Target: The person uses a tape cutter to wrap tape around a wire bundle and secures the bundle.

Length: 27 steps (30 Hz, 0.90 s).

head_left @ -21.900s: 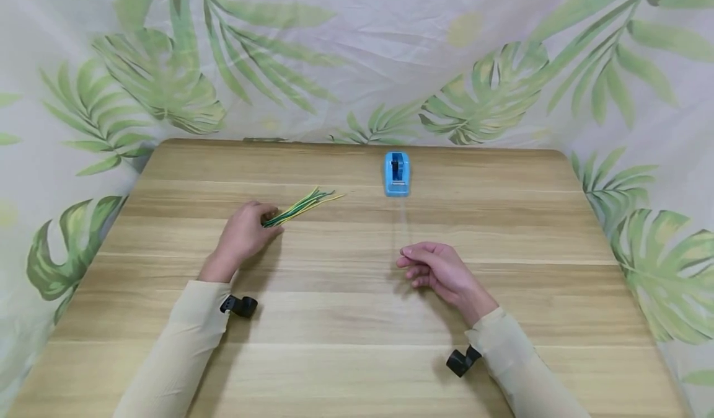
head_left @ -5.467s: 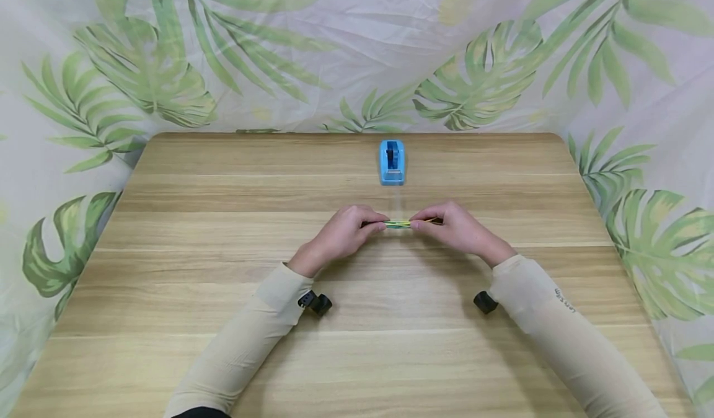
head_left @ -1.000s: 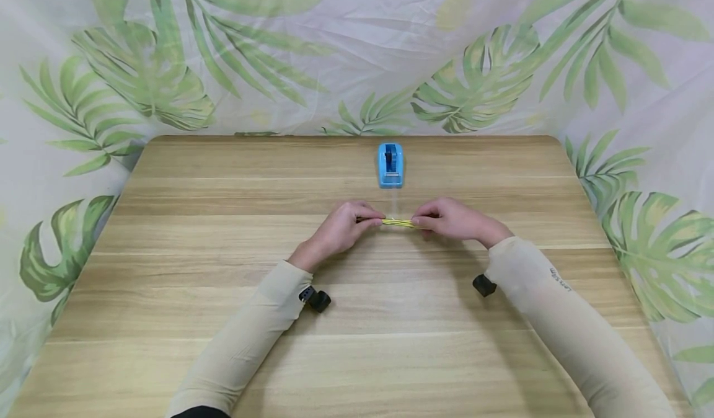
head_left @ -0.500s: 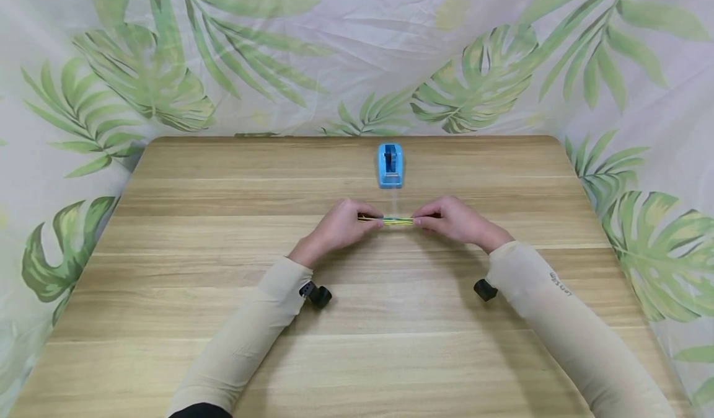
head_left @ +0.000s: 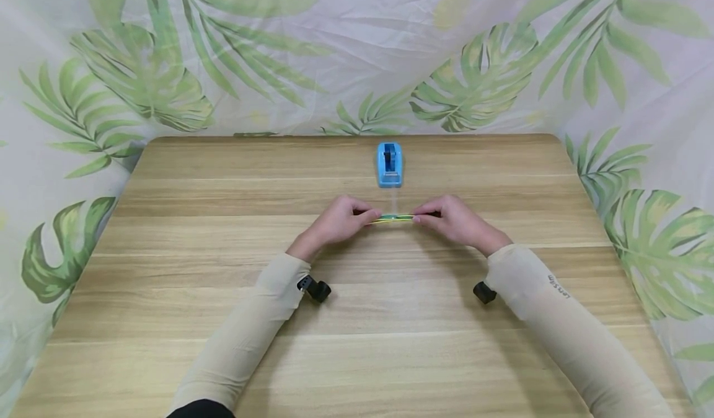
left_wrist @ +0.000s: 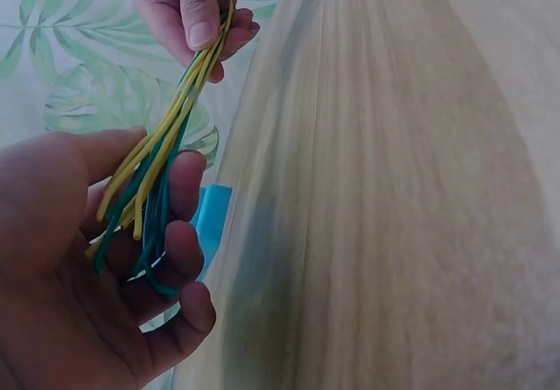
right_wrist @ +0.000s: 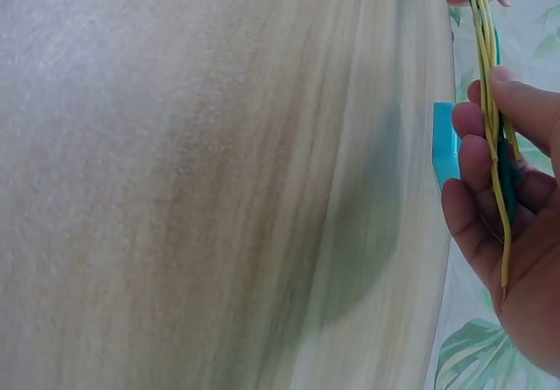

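Observation:
A bundle of yellow and green wires (head_left: 397,217) is stretched between both hands in the head view. My left hand (head_left: 341,221) pinches its left part between thumb and index finger; loose wire ends (left_wrist: 140,224) fan out over the curled fingers in the left wrist view. At the other side my right hand (head_left: 454,221) pinches the bundle the same way. In the right wrist view one yellow wire (right_wrist: 505,250) with a bare tip reaches down the palm. A strip of clear tape (head_left: 394,201) runs from the blue tape dispenser (head_left: 389,165) to the middle of the bundle.
The dispenser stands near the back edge of the wooden table (head_left: 357,356). Behind the table hangs a leaf-patterned cloth (head_left: 357,52). Each wrist carries a small black camera, one on the left (head_left: 315,289) and one on the right (head_left: 484,292).
Earlier the left hand held the bundle alone while the right drew out tape. Now both hands hold it at the tape's end. Lately the bundle has turned, showing more green, and shifted slightly towards the dispenser.

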Each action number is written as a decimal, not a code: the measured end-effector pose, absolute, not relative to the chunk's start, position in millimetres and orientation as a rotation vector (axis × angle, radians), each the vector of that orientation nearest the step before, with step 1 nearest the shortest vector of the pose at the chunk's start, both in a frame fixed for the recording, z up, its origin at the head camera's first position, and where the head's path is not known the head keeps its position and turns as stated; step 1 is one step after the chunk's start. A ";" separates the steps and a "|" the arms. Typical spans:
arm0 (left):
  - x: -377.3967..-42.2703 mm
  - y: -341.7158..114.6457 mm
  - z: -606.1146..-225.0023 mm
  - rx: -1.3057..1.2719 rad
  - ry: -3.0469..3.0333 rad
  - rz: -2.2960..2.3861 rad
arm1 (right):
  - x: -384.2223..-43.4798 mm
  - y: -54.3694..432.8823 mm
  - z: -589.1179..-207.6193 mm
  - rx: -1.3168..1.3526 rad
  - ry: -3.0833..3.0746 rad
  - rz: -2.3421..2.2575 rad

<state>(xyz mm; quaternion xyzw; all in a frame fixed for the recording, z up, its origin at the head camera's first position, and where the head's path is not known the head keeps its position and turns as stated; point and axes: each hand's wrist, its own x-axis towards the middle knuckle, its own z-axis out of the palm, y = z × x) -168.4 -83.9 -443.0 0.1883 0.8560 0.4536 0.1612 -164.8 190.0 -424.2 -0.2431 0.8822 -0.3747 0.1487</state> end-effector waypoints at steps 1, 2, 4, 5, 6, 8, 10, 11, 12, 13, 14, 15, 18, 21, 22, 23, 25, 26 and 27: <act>-168.6 -84.2 -442.9 0.538 2.442 1.294 | -164.6 190.2 -424.9 -0.699 2.540 -1.080; -168.7 -84.5 -443.1 0.539 2.443 1.291 | -164.4 190.3 -425.2 -0.697 2.544 -1.081; -169.0 -84.5 -444.3 0.543 2.444 1.286 | -164.2 190.3 -426.3 -0.689 2.550 -1.082; -168.9 -84.4 -444.4 0.547 2.447 1.286 | -164.3 190.5 -427.2 -0.687 2.555 -1.080; -169.0 -84.2 -444.8 0.549 2.449 1.288 | -164.2 190.5 -427.8 -0.679 2.559 -1.079; -168.7 -84.2 -445.6 0.541 2.452 1.297 | -164.0 190.3 -428.1 -0.671 2.563 -1.081; -168.0 -84.4 -445.7 0.522 2.450 1.313 | -163.6 189.5 -427.6 -0.660 2.569 -1.081; -167.5 -84.5 -445.4 0.511 2.447 1.321 | -163.2 189.0 -427.0 -0.657 2.570 -1.082; -167.1 -84.6 -445.4 0.495 2.440 1.333 | -162.7 188.4 -426.2 -0.651 2.571 -1.083; -166.8 -84.8 -445.0 0.477 2.434 1.347 | -162.4 187.8 -425.4 -0.648 2.573 -1.081; -166.4 -84.9 -444.6 0.461 2.428 1.362 | -162.3 187.1 -424.7 -0.648 2.577 -1.078; -166.4 -85.0 -444.5 0.448 2.424 1.377 | -162.3 186.4 -424.2 -0.648 2.581 -1.077; -166.0 -85.0 -444.1 0.415 2.410 1.426 | -162.4 184.8 -423.4 -0.651 2.585 -1.081; -166.0 -85.2 -444.3 0.397 2.409 1.454 | -162.9 183.7 -423.3 -0.654 2.587 -1.081; -166.0 -85.2 -444.3 0.391 2.407 1.461 | -162.9 183.5 -423.1 -0.653 2.585 -1.078; -166.0 -85.3 -444.5 0.383 2.406 1.465 | -162.9 183.4 -422.9 -0.650 2.585 -1.072; -166.0 -85.4 -444.7 0.367 2.405 1.475 | -163.2 183.5 -423.0 -0.644 2.584 -1.057; -166.0 -85.4 -444.7 0.360 2.402 1.482 | -163.2 183.6 -422.9 -0.636 2.579 -1.047; -165.9 -85.4 -444.6 0.356 2.400 1.489 | -163.3 183.8 -422.8 -0.630 2.574 -1.038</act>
